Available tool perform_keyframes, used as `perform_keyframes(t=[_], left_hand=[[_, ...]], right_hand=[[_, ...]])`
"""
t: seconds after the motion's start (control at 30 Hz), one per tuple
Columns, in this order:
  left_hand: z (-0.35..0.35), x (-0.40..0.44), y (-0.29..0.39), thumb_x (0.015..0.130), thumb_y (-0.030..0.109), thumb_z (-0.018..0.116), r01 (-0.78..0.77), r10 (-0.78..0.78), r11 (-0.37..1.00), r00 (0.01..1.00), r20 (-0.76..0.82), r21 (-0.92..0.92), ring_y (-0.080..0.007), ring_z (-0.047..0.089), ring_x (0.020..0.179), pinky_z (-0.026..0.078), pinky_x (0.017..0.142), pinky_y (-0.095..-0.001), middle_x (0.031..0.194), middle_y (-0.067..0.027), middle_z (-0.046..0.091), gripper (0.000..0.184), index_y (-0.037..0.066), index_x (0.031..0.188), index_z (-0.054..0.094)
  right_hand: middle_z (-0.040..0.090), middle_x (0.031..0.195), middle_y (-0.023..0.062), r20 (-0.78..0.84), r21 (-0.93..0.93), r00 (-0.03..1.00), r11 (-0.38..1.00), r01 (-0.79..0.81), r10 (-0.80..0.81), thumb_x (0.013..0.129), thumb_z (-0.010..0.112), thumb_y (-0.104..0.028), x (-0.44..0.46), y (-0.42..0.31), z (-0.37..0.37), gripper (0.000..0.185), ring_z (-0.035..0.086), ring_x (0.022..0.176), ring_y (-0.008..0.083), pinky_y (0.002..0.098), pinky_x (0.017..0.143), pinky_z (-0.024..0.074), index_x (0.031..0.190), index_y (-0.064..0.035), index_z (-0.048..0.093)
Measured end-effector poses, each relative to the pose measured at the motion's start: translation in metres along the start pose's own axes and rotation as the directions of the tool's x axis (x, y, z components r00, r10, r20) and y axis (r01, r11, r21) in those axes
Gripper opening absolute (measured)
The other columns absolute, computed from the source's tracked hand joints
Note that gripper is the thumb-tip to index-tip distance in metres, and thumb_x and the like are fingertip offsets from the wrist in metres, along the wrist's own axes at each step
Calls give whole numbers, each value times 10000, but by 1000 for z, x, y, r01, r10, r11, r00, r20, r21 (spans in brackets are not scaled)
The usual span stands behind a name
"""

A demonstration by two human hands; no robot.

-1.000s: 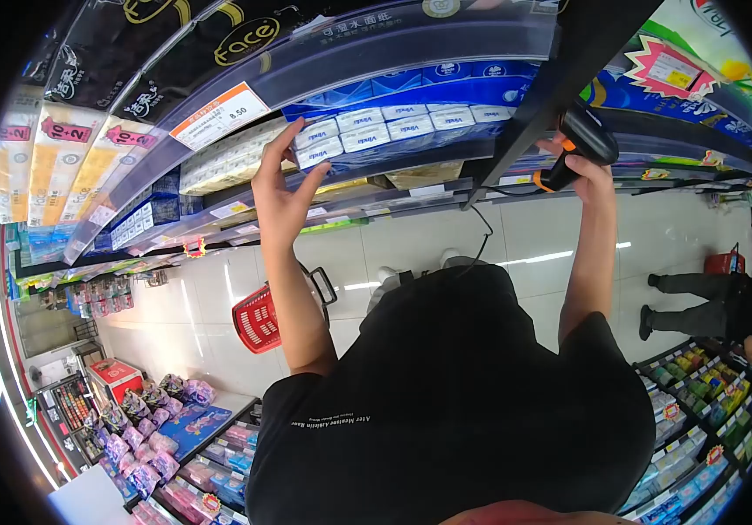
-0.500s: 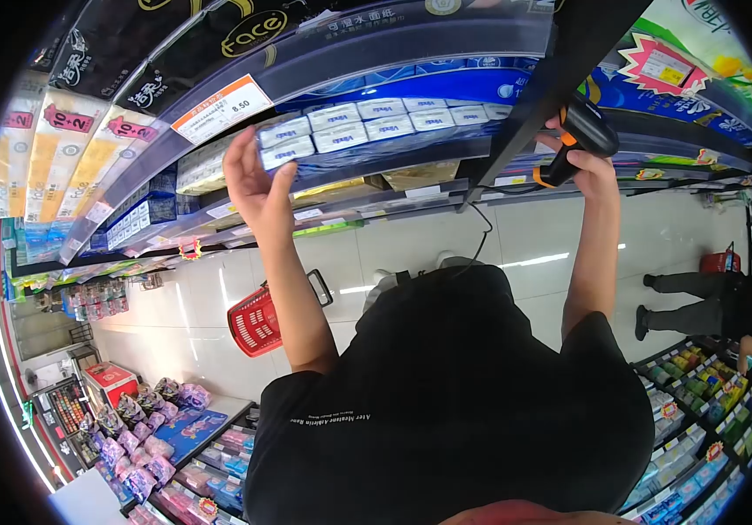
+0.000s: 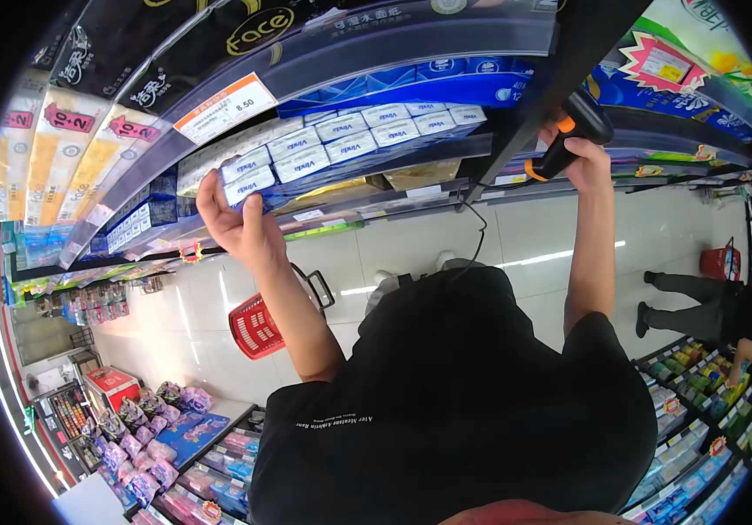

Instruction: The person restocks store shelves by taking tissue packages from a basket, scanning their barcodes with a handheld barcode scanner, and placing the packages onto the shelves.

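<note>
My left hand (image 3: 249, 234) pinches the near left end of a long clear-wrapped pack of Vinda pocket tissues (image 3: 341, 144). The thumb lies on the front side and the fingers curl round the end. This pack sticks out at a slant from a shelf, its right part still between the shelf boards. In my right hand (image 3: 589, 164) is a black and orange barcode scanner (image 3: 587, 121), gripped by its handle beside a dark shelf post. A black cable (image 3: 482, 229) hangs below the post.
An orange-edged price tag (image 3: 225, 108) reading 8.50 sits on the shelf edge above the pack. Black Face tissue packs (image 3: 323, 26) fill the upper shelf. A red shopping basket (image 3: 256, 327) stands on the floor. Another person (image 3: 695, 302) is at the shelves on the right.
My left hand has moved left and toward me, drawing the tissue pack's left end further out and turning it. The scanner has shifted slightly left. The other person's arm has reached lower.
</note>
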State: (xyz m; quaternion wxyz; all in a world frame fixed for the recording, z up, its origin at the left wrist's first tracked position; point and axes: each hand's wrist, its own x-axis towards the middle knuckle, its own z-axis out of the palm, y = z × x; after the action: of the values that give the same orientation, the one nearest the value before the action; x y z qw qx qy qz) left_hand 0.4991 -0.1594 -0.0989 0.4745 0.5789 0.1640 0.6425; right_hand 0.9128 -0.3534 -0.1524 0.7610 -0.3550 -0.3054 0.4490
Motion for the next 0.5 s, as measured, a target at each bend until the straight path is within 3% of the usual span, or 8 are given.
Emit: perform_keyframes(t=[0.17,0.27,0.3,0.37,0.5], left_hand=[[4,-14,33,826,-113,539,-3,9,993,998,-55,118,-297,517,1235,413,1075,-468,1370,-187,472,604,13,1397,385],[33,-32,64,719,-112,472,-11,59,941,989,-134,337,-313,526,1226,442,1051,-467,1325,-240,499,726,17,1416,317],[36,-36,66,700,-108,488,-88,134,920,986,-96,383,-313,546,1207,469,1029,-469,1275,-245,534,708,22,1382,348],[35,-45,77,759,-4,748,-122,167,896,984,-68,426,-361,589,1164,511,977,-467,1238,-272,557,717,58,1360,362],[36,-47,87,757,26,782,-145,192,888,979,-64,436,-360,596,1156,518,970,-476,1242,-281,557,701,77,1331,383]], right_hand=[[576,1137,124,-8,27,1000,1000,6,-5,709,646,-72,6,4,-3,588,579,1071,266,468,1042,425,1277,12,521],[587,1159,127,-18,42,1000,999,-5,6,716,648,-74,9,4,-4,586,578,1093,275,475,1041,424,1283,-1,521],[589,1181,130,-5,51,1000,999,-7,7,720,647,-71,12,5,-7,580,577,1106,279,475,1043,422,1283,-6,524],[591,1202,134,16,58,1000,998,-13,12,725,645,-68,15,5,-7,573,576,1118,283,474,1045,419,1283,-11,526],[590,1219,141,35,80,999,997,12,-15,738,635,-63,17,5,-10,562,572,1142,299,480,1054,408,1286,-8,522]])
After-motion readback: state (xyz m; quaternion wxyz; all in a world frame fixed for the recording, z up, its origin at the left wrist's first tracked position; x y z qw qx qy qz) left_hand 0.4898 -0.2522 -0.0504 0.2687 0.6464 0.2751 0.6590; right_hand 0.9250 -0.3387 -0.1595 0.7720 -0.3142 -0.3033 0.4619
